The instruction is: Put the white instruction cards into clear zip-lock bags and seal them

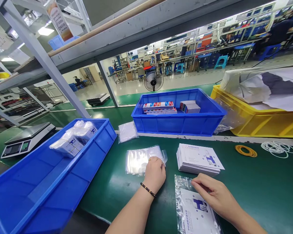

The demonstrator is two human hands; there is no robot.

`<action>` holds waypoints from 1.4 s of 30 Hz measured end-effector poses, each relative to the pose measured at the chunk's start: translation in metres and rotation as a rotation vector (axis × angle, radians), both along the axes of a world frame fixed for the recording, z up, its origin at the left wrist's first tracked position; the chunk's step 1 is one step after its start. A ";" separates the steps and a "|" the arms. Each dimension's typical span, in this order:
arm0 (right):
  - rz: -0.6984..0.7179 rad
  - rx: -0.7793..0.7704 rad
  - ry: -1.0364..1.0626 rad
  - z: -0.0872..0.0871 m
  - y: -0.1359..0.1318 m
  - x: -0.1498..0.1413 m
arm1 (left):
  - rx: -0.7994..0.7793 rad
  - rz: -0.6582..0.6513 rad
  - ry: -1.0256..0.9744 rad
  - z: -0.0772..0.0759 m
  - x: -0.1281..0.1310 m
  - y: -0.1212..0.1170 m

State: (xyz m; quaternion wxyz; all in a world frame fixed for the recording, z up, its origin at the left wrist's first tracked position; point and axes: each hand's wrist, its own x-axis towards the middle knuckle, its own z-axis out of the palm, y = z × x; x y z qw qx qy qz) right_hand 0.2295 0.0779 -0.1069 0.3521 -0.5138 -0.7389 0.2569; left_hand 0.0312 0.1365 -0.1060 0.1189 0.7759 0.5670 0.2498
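My left hand (155,172), with a beaded bracelet at the wrist, rests on the right end of a pile of clear plastic bags (136,161). Its fingers are curled closed on the bags' edge, the fingertips partly hidden. Thumb and forefinger of my right hand (213,193) pinch the upper edge of a clear plastic bag (179,188). Inside that bag lies a white printed booklet (194,213) with a blue picture. Just beyond, a stack of matching white booklets (199,157) lies on the green table (258,191).
Left stands a long blue bin (88,172) with bagged booklet bundles (72,143), beside a scale (28,138). A second blue bin (175,125) holds small boxes (190,106). At right are a yellow bin (266,125), yellow bands (246,151) and white bands (278,149). A shelf crosses overhead.
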 end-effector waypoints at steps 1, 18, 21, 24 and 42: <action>0.013 -0.041 0.014 0.000 0.000 -0.002 | 0.067 -0.030 -0.008 -0.001 0.002 -0.002; 0.086 0.153 -0.253 -0.019 0.000 -0.008 | -0.777 -0.157 -0.691 0.001 0.027 -0.024; 0.120 0.260 -0.270 -0.016 -0.002 -0.010 | -0.897 -0.060 -0.839 0.003 0.030 -0.020; 0.124 0.204 -0.218 -0.004 -0.004 -0.015 | -0.866 -0.072 -0.850 0.005 0.030 -0.021; -0.160 0.265 -0.380 -0.009 -0.008 -0.027 | -0.570 -0.206 -0.431 0.001 0.032 -0.034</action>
